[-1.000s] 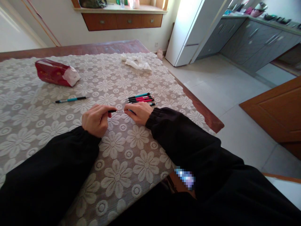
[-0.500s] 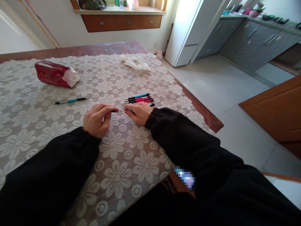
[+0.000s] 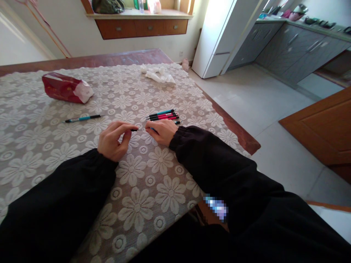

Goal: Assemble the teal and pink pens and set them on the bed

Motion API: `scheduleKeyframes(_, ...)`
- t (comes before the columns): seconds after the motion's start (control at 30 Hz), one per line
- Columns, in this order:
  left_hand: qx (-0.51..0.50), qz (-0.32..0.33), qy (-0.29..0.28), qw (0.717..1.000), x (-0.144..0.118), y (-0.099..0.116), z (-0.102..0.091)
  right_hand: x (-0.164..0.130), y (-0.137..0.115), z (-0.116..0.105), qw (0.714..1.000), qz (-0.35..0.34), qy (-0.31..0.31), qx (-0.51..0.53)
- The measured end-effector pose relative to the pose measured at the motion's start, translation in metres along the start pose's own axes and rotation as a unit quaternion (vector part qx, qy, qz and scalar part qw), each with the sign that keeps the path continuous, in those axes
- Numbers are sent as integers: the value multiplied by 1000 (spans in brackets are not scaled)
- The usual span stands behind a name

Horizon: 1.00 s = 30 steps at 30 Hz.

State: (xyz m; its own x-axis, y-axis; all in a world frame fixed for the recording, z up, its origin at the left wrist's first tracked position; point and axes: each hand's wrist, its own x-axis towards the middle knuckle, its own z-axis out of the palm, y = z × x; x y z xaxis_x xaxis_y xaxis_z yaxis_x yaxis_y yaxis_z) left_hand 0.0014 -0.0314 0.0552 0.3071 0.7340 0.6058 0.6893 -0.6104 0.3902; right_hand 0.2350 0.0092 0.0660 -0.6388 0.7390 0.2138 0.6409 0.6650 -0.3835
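Note:
Between the thumb and forefinger of my left hand (image 3: 113,140) is pinched a small black pen part (image 3: 134,130). A thin shaft (image 3: 141,129) runs from it toward my right hand (image 3: 163,132). My right fingers are closed around a blue pen barrel (image 3: 153,128), mostly hidden by them. Just beyond my right hand lie several pens side by side, among them a blue pen (image 3: 161,112) and a pink pen (image 3: 166,117). The tip end of another pen (image 3: 178,122) sticks out behind my right knuckles. A separate blue and black pen (image 3: 82,118) rests beyond my left hand.
A lace tablecloth with flowers (image 3: 133,170) covers the table. Toward the back left stands a dark red pouch or bag (image 3: 61,87). A crumpled white plastic bag (image 3: 159,75) lies at the far side. The table's wooden edge (image 3: 233,124) shows on the right.
Both hands stay almost in place, with the black part and thin shaft still between them. The table scene sits slightly lower in view.

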Motion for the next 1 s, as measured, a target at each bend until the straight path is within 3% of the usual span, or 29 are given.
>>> scheduleKeyframes(0.4,32,15,-7,999,-1,-1,2,-1,-2,-1,1000,5,-10,-10)
scheduleKeyframes(0.73,4,35,-82,996,1,-2,2,-1,-4,3,999,-39,-17,10)
scheduleKeyframes(0.87,8,-1,-50,999,-1,-1,2,0,-3,6,997,-75,-6,29)
scheduleKeyframes(1.0,-7,4,-38,999,0,1,2,1,0,7,996,-87,-4,22)
